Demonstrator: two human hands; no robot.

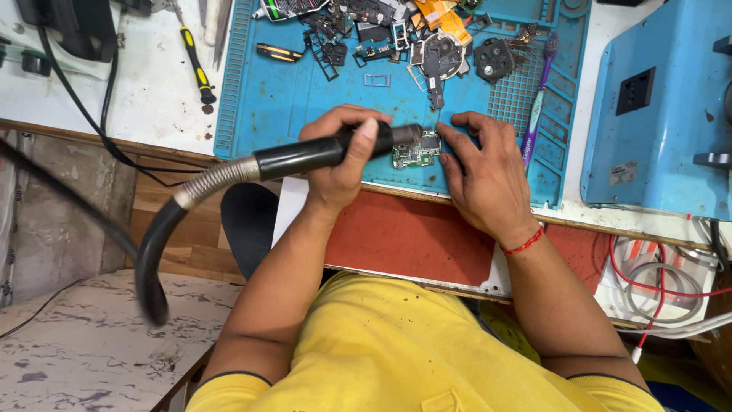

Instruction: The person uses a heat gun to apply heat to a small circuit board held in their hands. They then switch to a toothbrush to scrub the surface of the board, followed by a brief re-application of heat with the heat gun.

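My left hand (339, 166) is closed around the black handle of a hot-air wand (305, 156), whose nozzle end points right over a small green circuit board (414, 156). The board lies near the front edge of a blue work mat (282, 99). My right hand (484, 172) rests on the mat just right of the board, with its fingertips touching the board's right edge. A red thread band sits on that wrist. The wand's metal-wrapped black hose (164, 229) loops down to the left, off the bench.
Several dismantled phone parts (396, 34) are heaped at the mat's far side. A purple toothbrush (538, 95) lies on the right of the mat, and a yellow-and-black screwdriver (197, 65) to its left. A blue machine (663, 99) stands at right, with red and white cables (656, 278) below it.
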